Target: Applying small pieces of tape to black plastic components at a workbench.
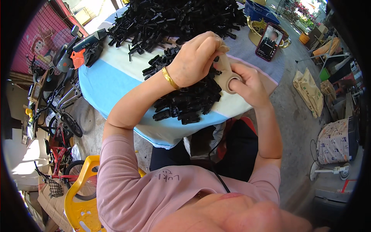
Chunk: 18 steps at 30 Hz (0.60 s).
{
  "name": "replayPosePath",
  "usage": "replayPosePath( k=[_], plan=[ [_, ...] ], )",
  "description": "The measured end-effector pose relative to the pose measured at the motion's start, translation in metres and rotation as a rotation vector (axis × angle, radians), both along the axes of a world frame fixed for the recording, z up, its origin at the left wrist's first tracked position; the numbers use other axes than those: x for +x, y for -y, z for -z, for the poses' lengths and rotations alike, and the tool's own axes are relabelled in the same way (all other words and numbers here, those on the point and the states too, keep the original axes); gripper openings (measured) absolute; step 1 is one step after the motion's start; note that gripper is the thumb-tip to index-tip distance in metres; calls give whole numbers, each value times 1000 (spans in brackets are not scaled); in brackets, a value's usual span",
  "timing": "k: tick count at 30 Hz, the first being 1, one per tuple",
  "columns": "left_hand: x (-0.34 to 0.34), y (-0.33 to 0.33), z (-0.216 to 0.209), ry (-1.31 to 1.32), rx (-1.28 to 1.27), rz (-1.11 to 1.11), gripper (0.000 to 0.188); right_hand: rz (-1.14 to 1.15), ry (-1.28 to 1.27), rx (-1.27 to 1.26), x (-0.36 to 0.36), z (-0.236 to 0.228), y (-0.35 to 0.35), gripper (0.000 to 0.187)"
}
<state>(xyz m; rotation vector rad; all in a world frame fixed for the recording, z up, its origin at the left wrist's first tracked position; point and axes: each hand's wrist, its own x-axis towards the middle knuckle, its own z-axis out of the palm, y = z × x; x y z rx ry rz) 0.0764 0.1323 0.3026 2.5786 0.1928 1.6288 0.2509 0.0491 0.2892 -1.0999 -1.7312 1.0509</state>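
Here, tape (223,80) between 2 hands (195,60) (252,86)

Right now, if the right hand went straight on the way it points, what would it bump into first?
Beyond the tape that it holds, the right hand would probably meet the left hand, though their heights are unclear.

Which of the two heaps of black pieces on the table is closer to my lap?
The smaller heap, partly hidden by your left hand. The other heap is much bigger and spreads across the far side of the tablecloth.
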Motion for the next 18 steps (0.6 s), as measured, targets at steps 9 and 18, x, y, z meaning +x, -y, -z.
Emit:
replayPosePath(
  k=[9,18],
  plan=[
    [5,4,-1,-30,-25,295,8,-290,-762,-276,6,11,-6,48],
    [9,3,8,65,-164,64,44,-155,-729,-220,2,13,-5,13]
  ],
)
